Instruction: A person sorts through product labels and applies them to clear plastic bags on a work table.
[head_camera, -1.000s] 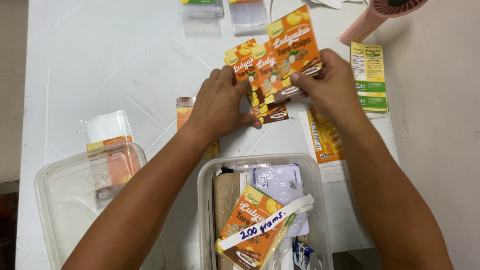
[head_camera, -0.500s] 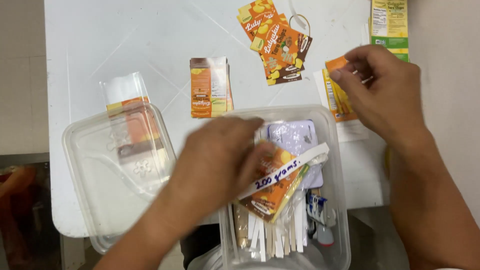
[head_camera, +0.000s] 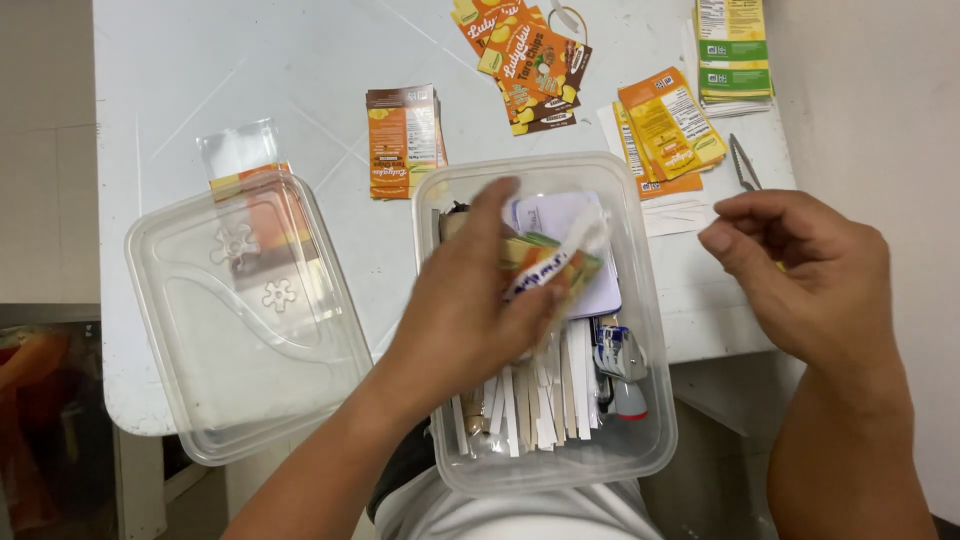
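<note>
**Label Packet Held Over the Clear Storage Box**

Head view, hands. The left hand (head_camera: 470, 300) is inside the clear plastic box (head_camera: 640, 400), which overhangs the near edge of the white bench (head_camera: 300, 70). Its fingers are closed around an orange label packet (head_camera: 548, 268) wrapped with a white paper band; the packet sits above the box contents, near the box centre. The picture is blurred here, so the exact finger placement cannot be read. The right hand (head_camera: 810, 270) hovers over the right edge of the bench, fingers loosely curled, thumb near the forefinger, holding nothing visible.

Head view, box contents. Under the packet lie a pale card packet (head_camera: 570, 215), a row of white paper strips (head_camera: 540, 395) and a small glue-type tube (head_camera: 622, 365).

Head view, bench. The clear lid (head_camera: 240, 330) rests upturned left of the box. A short stack of orange labels (head_camera: 403, 140) lies just behind the box; a fanned group of orange labels (head_camera: 525, 60) lies further back. Orange-and-yellow labels (head_camera: 668, 130) and green-and-yellow labels (head_camera: 733, 50) lie at the right.

Handling judgement. The packet appears light, thin and flexible, with a slick film surface. Gripping across the paper band, thumb opposing fingers, should keep the sheets from sliding apart.
</note>
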